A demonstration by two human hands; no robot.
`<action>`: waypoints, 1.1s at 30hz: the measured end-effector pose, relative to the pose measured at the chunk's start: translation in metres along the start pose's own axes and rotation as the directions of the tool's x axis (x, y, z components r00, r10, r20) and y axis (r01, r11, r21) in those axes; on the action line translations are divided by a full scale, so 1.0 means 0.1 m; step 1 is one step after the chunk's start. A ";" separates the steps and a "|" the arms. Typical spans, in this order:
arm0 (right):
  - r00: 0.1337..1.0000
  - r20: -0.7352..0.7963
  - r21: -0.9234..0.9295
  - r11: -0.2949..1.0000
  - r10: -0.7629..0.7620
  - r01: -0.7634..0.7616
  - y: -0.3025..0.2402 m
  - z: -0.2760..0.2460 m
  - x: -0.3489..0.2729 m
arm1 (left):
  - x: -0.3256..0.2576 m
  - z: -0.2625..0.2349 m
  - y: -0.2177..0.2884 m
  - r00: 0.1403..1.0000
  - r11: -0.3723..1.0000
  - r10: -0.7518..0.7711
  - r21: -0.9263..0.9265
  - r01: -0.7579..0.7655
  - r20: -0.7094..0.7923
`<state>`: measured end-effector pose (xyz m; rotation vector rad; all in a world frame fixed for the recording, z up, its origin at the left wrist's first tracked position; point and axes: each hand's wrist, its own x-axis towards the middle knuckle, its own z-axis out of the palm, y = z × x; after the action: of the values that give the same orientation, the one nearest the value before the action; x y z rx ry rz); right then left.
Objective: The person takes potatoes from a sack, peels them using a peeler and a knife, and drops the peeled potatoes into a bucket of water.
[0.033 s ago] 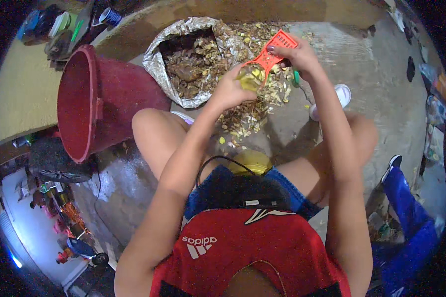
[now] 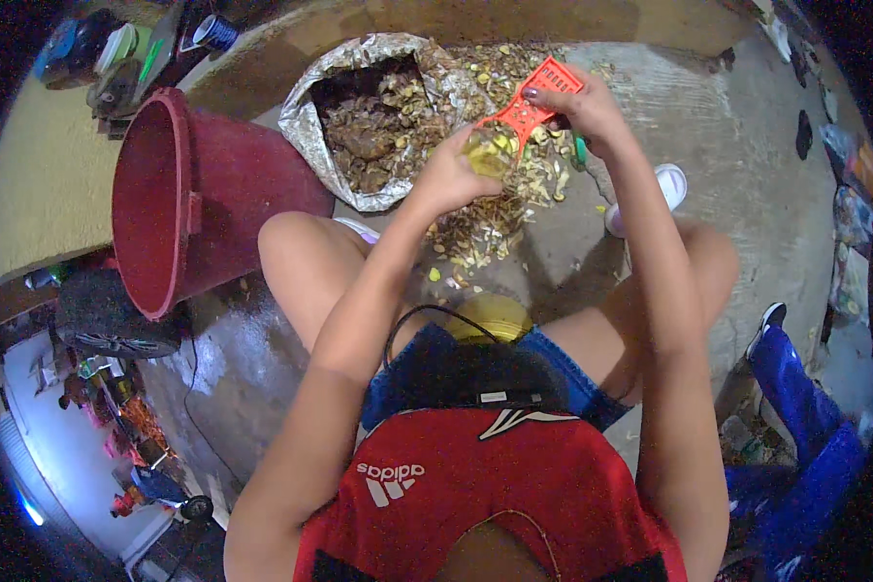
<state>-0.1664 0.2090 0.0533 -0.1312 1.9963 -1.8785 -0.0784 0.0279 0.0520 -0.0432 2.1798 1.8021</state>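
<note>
My left hand [image 2: 451, 175] presses a pale yellow piece of fruit [image 2: 485, 153] against an orange-red plastic slicer [image 2: 529, 107]. My right hand [image 2: 582, 107] grips the slicer by its upper end and holds it tilted above the floor. Below both hands lies a scattered heap of yellow slices and peel bits [image 2: 495, 218] on the concrete. A yellow bowl [image 2: 490, 315] sits between my knees, partly hidden by my lap.
An open silver sack [image 2: 310, 126] full of brown peelings stands at the back. To my left is a large red bucket [image 2: 184, 194], with a dark tyre [image 2: 107, 310] beside it. At the right, another person's blue trouser leg [image 2: 795, 407] and shoe.
</note>
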 end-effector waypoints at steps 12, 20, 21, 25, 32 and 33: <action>0.994 0.029 -0.038 0.994 -0.101 0.102 0.01 0.12 -0.21 | -0.04 -0.07 -0.09 0.999 0.990 0.035 0.139 -0.031 -0.028; 0.906 -0.330 -0.222 0.955 -0.263 0.196 0.09 -0.61 0.19 | -0.14 -0.13 -0.24 0.987 0.990 0.119 0.058 -0.126 0.112; 0.915 -0.355 -0.092 0.981 -0.194 0.172 0.03 -0.70 0.18 | -0.15 -0.12 -0.18 0.986 0.990 0.120 0.056 -0.128 0.116; 0.923 -0.291 -0.294 0.942 -0.252 0.164 0.10 -0.45 0.12 | -0.10 -0.11 -0.11 0.989 0.996 -0.084 -0.016 0.087 0.123; 0.994 -0.104 -0.060 0.998 -0.037 0.031 -0.16 -0.26 -0.10 | -0.05 -0.04 -0.22 0.997 0.993 -0.069 -0.096 0.072 0.038; 0.982 -0.144 -0.233 0.969 -0.121 0.085 -0.15 -0.23 -0.11 | -0.04 -0.03 -0.21 0.994 0.987 -0.090 -0.126 0.097 0.058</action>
<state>-0.1670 0.2327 0.0710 -0.1572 2.3506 -1.7646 -0.0707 0.0196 0.0331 -0.1240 1.9900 1.8673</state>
